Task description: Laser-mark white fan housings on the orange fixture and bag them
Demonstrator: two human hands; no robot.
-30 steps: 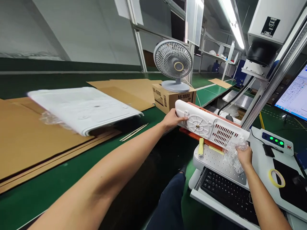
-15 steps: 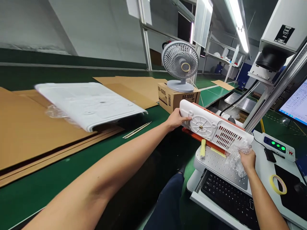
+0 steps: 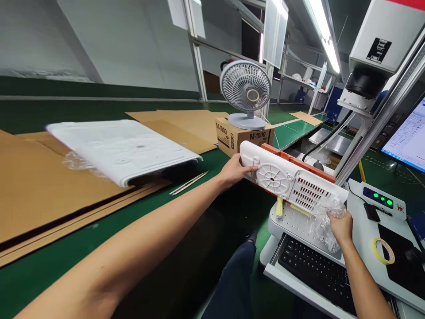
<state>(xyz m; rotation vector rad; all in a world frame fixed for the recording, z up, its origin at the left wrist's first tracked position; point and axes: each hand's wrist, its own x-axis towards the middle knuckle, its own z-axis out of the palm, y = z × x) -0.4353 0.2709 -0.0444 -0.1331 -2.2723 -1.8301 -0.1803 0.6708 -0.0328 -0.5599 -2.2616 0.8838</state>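
Between my hands is a long white plastic panel (image 3: 288,178) with a round spoked area and a slotted grille. My left hand (image 3: 235,171) grips its left end, the thumb lying on the near face. At the right end, my right hand (image 3: 341,225) is closed on clear plastic wrap (image 3: 327,221) and the panel's edge; the wrap hides part of the fingers' hold. Behind the panel is an orange-red fixture (image 3: 299,160) above a perforated metal plate (image 3: 294,226). A yellow strip (image 3: 279,207) hangs just below the panel.
Another white panel (image 3: 133,148) lies on cardboard sheets (image 3: 49,199) at left, beside thin sticks (image 3: 189,182). A fan (image 3: 247,91) stands on a carton (image 3: 229,137). A machine head (image 3: 372,57) overhangs the right side. A keyboard (image 3: 315,270) and tape roll (image 3: 383,251) are nearby.
The white panel has shifted slightly left and toward me, showing more of the orange-red fixture behind it. Both hands keep hold, and the wrap moves along with my right hand.
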